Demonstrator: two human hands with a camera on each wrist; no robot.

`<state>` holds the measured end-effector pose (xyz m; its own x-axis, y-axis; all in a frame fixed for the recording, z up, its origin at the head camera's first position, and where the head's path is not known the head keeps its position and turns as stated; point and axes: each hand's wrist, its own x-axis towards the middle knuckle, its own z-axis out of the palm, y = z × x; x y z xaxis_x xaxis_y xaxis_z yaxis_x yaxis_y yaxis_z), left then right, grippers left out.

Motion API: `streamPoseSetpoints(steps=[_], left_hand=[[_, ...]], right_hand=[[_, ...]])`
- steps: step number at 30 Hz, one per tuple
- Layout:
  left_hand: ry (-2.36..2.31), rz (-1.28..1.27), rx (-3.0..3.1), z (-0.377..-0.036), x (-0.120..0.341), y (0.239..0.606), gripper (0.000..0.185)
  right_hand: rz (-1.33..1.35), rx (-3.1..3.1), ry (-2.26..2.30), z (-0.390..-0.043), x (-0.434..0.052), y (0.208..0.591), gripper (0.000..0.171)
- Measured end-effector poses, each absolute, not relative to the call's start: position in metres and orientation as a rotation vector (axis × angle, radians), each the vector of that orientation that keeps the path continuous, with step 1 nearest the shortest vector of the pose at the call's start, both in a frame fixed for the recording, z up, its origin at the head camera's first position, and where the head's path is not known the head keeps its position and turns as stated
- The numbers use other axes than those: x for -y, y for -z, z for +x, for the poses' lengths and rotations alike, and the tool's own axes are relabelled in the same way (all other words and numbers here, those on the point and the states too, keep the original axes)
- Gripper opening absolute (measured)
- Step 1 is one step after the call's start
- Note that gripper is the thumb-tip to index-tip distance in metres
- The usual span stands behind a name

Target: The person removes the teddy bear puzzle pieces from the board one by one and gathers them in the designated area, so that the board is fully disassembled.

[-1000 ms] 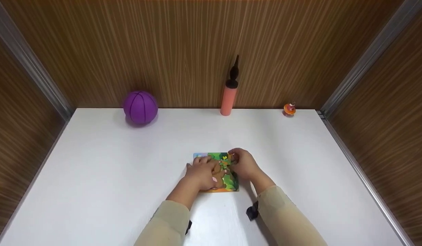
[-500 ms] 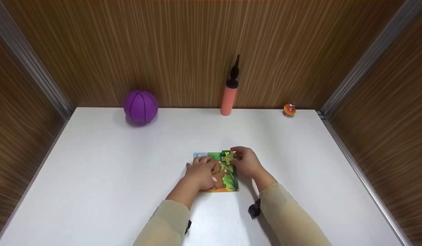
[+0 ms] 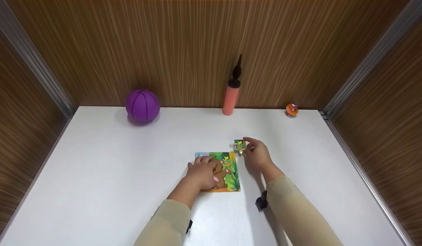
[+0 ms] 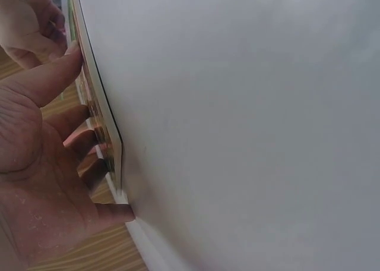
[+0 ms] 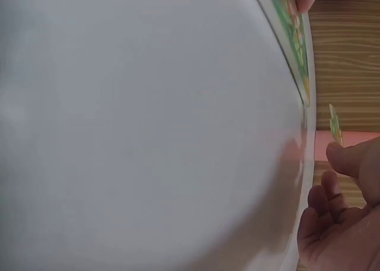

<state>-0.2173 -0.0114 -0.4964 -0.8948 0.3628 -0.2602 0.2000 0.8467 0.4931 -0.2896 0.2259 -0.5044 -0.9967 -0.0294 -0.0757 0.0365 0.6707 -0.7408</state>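
Head view alone shows the whole scene: the left hand [image 3: 203, 174] lies flat, fingers straight, pressing the puzzle board [image 3: 231, 174] onto the white tabletop [image 3: 94, 171]. The right hand [image 3: 257, 155] pinches a small puzzle piece [image 3: 239, 146] between thumb and fingertips, just beyond the board's far right corner. Left wrist view shows only the board's edge under the fingers [image 4: 89, 141]; right wrist view shows the piece edge-on. Bare tabletop stretches to both sides. A purple ball [image 3: 143, 106], a pump [image 3: 231, 95] and a small orange toy [image 3: 291, 109] stand along the far edge.
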Motion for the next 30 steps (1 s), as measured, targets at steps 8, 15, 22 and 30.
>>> streamPoseSetpoints(steps=[8, 15, 22, 30], left_hand=[[-0.704, 0.433, -2.671, -0.218, 0.011, 0.496, 0.079], [-0.692, 0.446, -2.677, -0.217, 0.011, 0.496, 0.076], [-0.711, 0.432, -2.679, -0.217, 0.011, 0.497, 0.077], [-0.685, 0.424, -2.682, -0.217, 0.011, 0.498, 0.079]], right_hand=[[0.085, -2.812, 1.220, -0.296, -0.235, 0.510, 0.055], [0.201, -2.748, 1.260, -0.302, -0.235, 0.515, 0.054], [0.276, -2.665, 1.292, -0.306, -0.234, 0.516, 0.055], [0.250, -2.637, 1.273, -0.310, -0.237, 0.516, 0.057]])
